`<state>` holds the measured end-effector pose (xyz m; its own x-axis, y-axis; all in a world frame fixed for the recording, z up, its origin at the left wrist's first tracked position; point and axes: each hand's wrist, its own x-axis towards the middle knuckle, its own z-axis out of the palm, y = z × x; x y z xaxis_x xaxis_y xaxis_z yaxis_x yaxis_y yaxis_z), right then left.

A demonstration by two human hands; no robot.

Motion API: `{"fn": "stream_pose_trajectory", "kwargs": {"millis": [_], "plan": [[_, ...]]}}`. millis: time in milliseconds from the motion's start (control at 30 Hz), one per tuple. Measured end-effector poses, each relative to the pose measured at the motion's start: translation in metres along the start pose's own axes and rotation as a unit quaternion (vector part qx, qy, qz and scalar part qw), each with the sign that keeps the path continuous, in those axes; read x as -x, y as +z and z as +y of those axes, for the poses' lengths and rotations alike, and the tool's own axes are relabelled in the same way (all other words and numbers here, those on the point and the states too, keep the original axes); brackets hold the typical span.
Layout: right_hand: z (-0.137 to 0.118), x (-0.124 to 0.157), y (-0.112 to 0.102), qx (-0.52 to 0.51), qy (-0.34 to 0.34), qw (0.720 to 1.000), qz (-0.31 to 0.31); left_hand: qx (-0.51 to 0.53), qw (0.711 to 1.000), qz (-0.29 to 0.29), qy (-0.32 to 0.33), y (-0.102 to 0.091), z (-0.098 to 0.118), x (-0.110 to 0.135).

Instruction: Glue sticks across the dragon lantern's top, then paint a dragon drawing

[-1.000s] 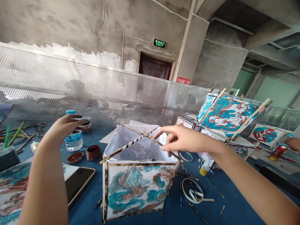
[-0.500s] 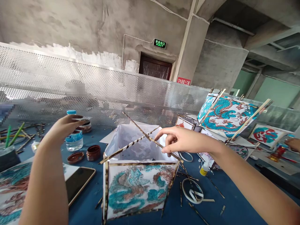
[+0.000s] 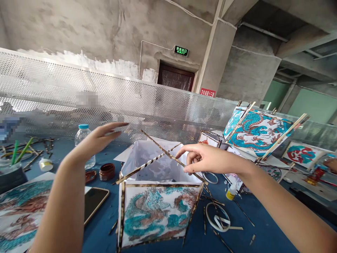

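Note:
A square paper lantern (image 3: 158, 211) with a teal and brown dragon painted on its front stands on the blue table. Two thin bamboo sticks (image 3: 147, 163) cross over its open top. My right hand (image 3: 204, 158) pinches one of these sticks near the lantern's right rim, and that stick's far end tilts upward. My left hand (image 3: 98, 138) hovers in the air above the table left of the lantern, fingers stretched out, holding nothing. A water bottle (image 3: 83, 138) stands just behind it.
A phone (image 3: 96, 200) and a dragon painting (image 3: 18, 211) lie at the left. Small brown paint pots (image 3: 106, 171) sit near the bottle. Tape rings (image 3: 217, 218), a glue bottle (image 3: 231, 191) and loose sticks lie at the right. Finished dragon lanterns (image 3: 259, 131) stand at the far right.
My left hand has lifted away from the water bottle and moved right toward the lantern, fingers straightening. The stick in my right hand tipped up at its far end.

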<state>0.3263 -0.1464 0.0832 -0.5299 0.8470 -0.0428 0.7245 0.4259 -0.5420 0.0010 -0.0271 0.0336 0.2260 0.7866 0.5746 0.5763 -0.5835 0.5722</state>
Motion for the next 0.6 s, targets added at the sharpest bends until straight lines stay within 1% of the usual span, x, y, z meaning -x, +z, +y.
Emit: {"fn": "stream_pose_trajectory", "kwargs": {"millis": [33, 100, 133, 200, 300, 367, 433, 600], "plan": [[0.0, 0.0, 0.0, 0.001, 0.002, 1.0, 0.0, 0.018, 0.998, -0.034, 0.057, 0.007, 0.008, -0.001], [0.0, 0.0, 0.0, 0.001, 0.002, 1.0, -0.001, 0.04, 0.985, -0.082, 0.146, 0.021, 0.018, -0.004], [0.0, 0.0, 0.0, 0.0, 0.001, 1.0, -0.001, 0.044, 0.98, -0.088, 0.171, 0.028, 0.019, -0.006], [0.001, 0.0, 0.0, 0.0, -0.001, 1.0, -0.001, 0.046, 0.975, -0.09, 0.196, 0.038, 0.017, -0.01], [0.001, 0.0, 0.0, -0.005, -0.003, 1.0, -0.003, 0.054, 0.977, -0.104, 0.18, 0.043, 0.012, -0.013], [0.001, 0.001, 0.0, -0.009, -0.004, 1.0, -0.004, 0.058, 0.98, -0.119, 0.149, 0.041, 0.011, -0.014], [0.001, 0.001, 0.001, -0.011, -0.004, 1.0, -0.002, 0.058, 0.983, -0.122, 0.122, 0.039, 0.011, -0.013], [0.002, 0.0, 0.001, -0.015, 0.0, 1.0, -0.004, 0.071, 0.985, -0.122, 0.097, 0.035, 0.011, -0.01]]}}
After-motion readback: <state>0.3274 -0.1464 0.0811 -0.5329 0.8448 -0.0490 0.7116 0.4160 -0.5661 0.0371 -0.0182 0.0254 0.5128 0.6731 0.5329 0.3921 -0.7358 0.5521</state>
